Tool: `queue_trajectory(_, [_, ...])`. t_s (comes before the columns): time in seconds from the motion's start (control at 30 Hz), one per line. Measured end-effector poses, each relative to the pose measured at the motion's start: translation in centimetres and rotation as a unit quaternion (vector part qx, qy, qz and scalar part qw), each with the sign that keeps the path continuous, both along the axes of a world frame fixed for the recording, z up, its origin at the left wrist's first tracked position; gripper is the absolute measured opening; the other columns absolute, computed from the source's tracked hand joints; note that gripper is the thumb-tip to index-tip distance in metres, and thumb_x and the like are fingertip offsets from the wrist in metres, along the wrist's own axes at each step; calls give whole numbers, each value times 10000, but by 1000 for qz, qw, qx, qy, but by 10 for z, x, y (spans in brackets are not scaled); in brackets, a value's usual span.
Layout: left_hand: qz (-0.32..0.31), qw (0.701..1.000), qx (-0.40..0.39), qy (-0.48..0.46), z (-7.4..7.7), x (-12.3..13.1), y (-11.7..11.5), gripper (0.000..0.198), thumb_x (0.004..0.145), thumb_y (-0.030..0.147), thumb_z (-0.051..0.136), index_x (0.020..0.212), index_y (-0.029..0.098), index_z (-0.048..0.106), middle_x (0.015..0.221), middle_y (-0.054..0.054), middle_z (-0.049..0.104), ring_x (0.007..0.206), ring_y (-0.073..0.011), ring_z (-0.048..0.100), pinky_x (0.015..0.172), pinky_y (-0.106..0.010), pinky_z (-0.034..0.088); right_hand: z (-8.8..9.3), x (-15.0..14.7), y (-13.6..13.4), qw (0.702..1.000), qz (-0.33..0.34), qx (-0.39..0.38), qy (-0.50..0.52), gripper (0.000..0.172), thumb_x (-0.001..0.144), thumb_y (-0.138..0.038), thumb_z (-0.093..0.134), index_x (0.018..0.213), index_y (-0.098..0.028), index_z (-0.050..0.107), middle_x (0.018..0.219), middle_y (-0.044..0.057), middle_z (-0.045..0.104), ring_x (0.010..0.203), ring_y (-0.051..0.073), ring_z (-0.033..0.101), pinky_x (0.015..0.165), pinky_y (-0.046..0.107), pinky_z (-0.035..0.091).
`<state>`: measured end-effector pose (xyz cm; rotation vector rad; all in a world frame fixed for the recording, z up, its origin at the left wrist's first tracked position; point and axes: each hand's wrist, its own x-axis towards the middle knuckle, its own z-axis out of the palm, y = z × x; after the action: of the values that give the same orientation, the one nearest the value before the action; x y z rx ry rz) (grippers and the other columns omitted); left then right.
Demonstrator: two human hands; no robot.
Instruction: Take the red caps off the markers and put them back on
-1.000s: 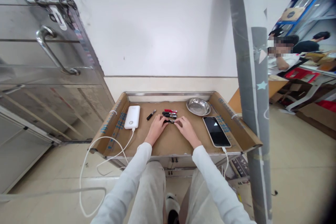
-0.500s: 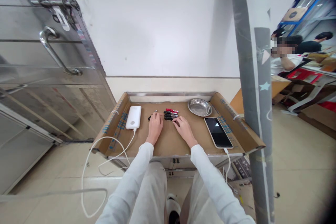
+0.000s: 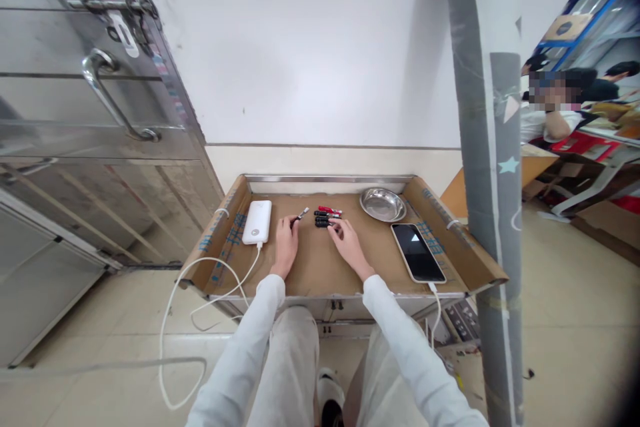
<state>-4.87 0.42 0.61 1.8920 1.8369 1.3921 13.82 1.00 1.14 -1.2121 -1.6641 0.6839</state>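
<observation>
A red pen [image 3: 330, 210] and black pens [image 3: 321, 221] are lined up on the cardboard [image 3: 315, 267]; one loose pen [image 3: 303, 213] is left outside, pinched by the left hand [image 3: 287, 238]. Whether anything is gripped by the right hand [image 3: 349, 244], placed at the row, cannot be told.

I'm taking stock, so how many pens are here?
5 visible: one dark pen at the left hand; lined up by the right hand, a red pen farthest and three black pens nearer. The right hand covers some ends, so others may be hidden.
</observation>
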Motion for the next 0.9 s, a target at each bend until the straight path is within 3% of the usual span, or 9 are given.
queue_trajectory(0.1, [-168, 985, -18, -38, 10, 13, -9, 214, 919, 304, 428, 1038, 208, 577, 997, -57, 589, 865, -158, 575, 771, -289, 476, 3, -3, 3, 963, 16, -150, 222, 456, 813, -535, 506, 1099, -187, 578, 919, 54, 640, 633, 117, 561, 565, 250, 453])
queue_trajectory(0.2, [-232, 970, -27, -65, 25, 30, -15, 213, 894, 331, 484, 1035, 219, 600, 999, -41, 607, 838, -140, 580, 778, -282, 480, 8, -2, 8, 903, 85, -240, 345, 398, 740, -493, 624, 966, -166, 641, 840, 52, 671, 610, 108, 576, 539, 229, 449])
queue_trajectory(0.37, [-214, 958, -19, -191, 46, 41, -15, 270, 835, 334, 575, 1060, 186, 571, 1026, -56, 634, 842, -140, 602, 804, -292, 495, 7, 5, 10, 862, 130, -308, 383, 194, 712, -322, 690, 838, -174, 693, 835, 45, 698, 683, 117, 617, 611, 230, 513])
queue_trajectory(0.5, [-142, 962, -15, -231, 43, 24, -10, 279, 836, 362, 561, 1046, 180, 587, 1004, -61, 651, 900, -157, 608, 844, -304, 482, 2, 16, 8, 850, 141, -314, 399, 195, 695, -270, 716, 866, -176, 708, 960, 51, 700, 811, 131, 644, 781, 255, 540])
queue_trajectory(0.57, [-116, 965, -21, -234, 35, 13, -9, 293, 842, 375, 544, 1050, 174, 596, 1003, -66, 656, 898, -161, 610, 838, -305, 482, 2, 22, 6, 853, 143, -305, 399, 242, 657, -262, 752, 879, -172, 711, 956, 51, 702, 837, 134, 649, 846, 266, 525])
queue_trajectory(0.67, [-161, 964, -71, -198, 21, 4, -10, 266, 848, 359, 533, 1022, 175, 615, 963, -59, 669, 848, -166, 623, 795, -305, 495, 2, 29, 2, 890, 109, -246, 368, 312, 643, -302, 764, 918, -167, 706, 924, 54, 709, 837, 150, 652, 892, 318, 501])
queue_trajectory(0.8, [-205, 973, -90, -63, 6, 15, -9, 140, 854, 273, 535, 940, 212, 626, 890, -25, 669, 820, -174, 602, 805, -334, 488, 2, 23, -3, 968, 64, -113, 216, 235, 709, -348, 700, 884, -192, 710, 893, 47, 718, 846, 181, 652, 891, 364, 483])
queue_trajectory(0.9, [-199, 978, -53, 42, 0, 26, -4, 112, 871, 202, 492, 899, 219, 599, 894, -23, 634, 887, -189, 563, 857, -366, 466, -3, 12, -6, 989, 88, -40, 114, 160, 785, -325, 609, 865, -227, 708, 928, 30, 714, 895, 192, 653, 889, 363, 478])
